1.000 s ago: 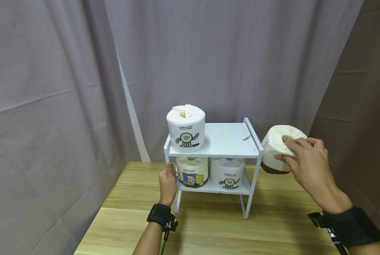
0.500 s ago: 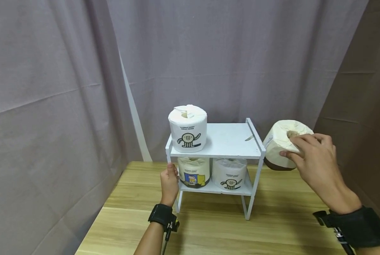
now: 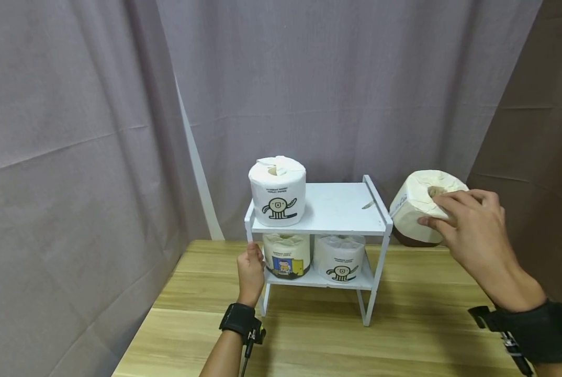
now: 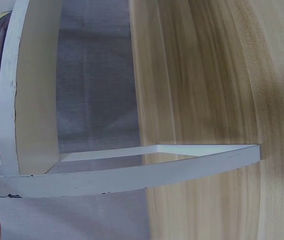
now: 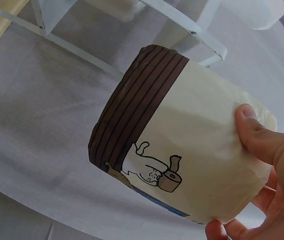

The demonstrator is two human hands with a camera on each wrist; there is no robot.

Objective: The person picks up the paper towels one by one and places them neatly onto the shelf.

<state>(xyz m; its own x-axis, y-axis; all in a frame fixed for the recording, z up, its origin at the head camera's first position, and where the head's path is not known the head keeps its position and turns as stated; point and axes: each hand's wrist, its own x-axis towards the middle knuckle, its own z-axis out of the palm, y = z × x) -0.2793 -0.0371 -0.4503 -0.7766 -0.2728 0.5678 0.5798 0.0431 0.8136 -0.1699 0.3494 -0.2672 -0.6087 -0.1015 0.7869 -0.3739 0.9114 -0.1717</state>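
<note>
My right hand grips a wrapped toilet paper roll by its upper end, thumb on the near side and fingers at the core hole. Tilted, the roll is in the air just right of the white two-tier shelf. Its brown striped base band and cat drawing show in the right wrist view. My left hand holds the shelf's left front leg, thumb pointing up. A white roll stands on the top tier at the left. Below it are a cream roll and another white roll.
The shelf stands on a wooden table. A grey curtain hangs behind, and a brownish curtain closes off the right side. Black straps with cables are worn on both wrists.
My right hand has lifted the held toilet paper roll slightly up and to the right. My left hand stays on the shelf leg, and the other rolls keep their places.
</note>
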